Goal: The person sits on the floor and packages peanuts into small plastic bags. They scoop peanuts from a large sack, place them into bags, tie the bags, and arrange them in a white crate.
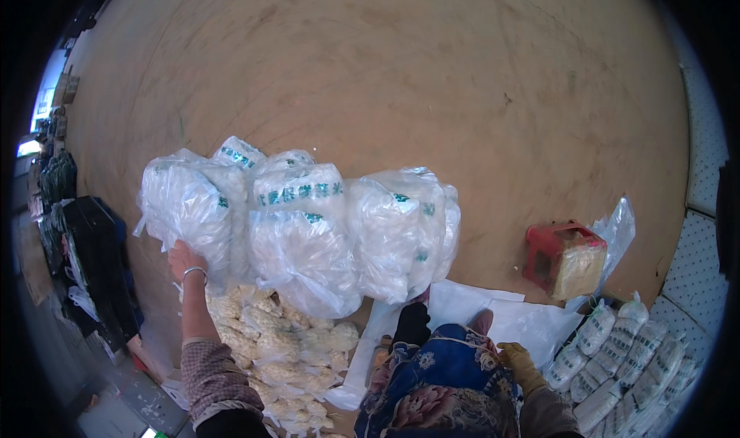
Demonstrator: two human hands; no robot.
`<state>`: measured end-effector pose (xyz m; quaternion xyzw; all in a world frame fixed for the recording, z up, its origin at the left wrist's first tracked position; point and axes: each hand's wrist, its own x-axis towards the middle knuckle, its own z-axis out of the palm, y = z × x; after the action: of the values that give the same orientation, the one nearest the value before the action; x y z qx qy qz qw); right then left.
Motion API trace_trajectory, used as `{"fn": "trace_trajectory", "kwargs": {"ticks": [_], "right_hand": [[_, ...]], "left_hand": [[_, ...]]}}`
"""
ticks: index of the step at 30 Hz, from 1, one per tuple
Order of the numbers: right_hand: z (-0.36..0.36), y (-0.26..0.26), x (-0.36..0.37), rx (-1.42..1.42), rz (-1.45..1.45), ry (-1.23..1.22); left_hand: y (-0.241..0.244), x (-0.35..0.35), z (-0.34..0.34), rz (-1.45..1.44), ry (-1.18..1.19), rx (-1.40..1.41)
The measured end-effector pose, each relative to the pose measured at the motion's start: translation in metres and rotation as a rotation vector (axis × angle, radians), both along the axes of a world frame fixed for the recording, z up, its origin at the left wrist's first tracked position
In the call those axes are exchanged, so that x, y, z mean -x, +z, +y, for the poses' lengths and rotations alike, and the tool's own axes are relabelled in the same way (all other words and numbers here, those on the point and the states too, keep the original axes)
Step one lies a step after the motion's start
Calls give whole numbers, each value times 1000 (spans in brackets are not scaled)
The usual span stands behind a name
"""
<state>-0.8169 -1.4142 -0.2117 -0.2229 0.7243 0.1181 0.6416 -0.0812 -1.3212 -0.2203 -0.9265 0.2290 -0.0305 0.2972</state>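
My bare left hand point(186, 260), with a bracelet at the wrist, touches the lower edge of the leftmost large clear plastic bag point(185, 201); its fingers are partly turned away and their grip is unclear. Beside that bag stand a middle bulging bag point(303, 253) and a right one point(387, 235), all with green printing and pale contents. My right hand point(516, 361), in a yellowish glove, hangs low beside the flowered blue apron point(445, 351), its fingers partly bent near the cloth. Small bags of pale, peeled pieces point(277, 345) lie below the large bags.
A red plastic stool point(535, 253) with a taped pad stands at right, with clear plastic behind it. Packed printed bags point(624, 351) are stacked lower right. White sheets point(509, 316) lie by my feet. Black crates point(95, 264) stand at the far left on the brown floor's edge.
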Motion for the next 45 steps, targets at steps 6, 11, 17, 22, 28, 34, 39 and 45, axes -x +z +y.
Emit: {"fn": "trace_trajectory", "kwargs": {"ticks": [6,11,17,22,28,34,39,45], "right_hand": [[41,-26,61,16,48,289],[59,-30,124,184,32,1156],[32,-57,139,24,86,866],[-53,-83,142,78,18,902],[-185,-99,136,154,-92,1000],[-290,-79,132,231,-178,1209],[-348,-64,113,328,-259,1468],[-367,-54,71,465,-343,1848]], "left_hand": [[10,16,-1,255,151,126],[-10,115,47,540,-163,468],[23,278,-38,730,-487,456],[11,312,-41,774,-311,304],[26,398,-9,776,0,165],[51,535,-57,1299,109,341],[96,588,-76,1355,306,603],[101,646,6,1090,599,683]]}}
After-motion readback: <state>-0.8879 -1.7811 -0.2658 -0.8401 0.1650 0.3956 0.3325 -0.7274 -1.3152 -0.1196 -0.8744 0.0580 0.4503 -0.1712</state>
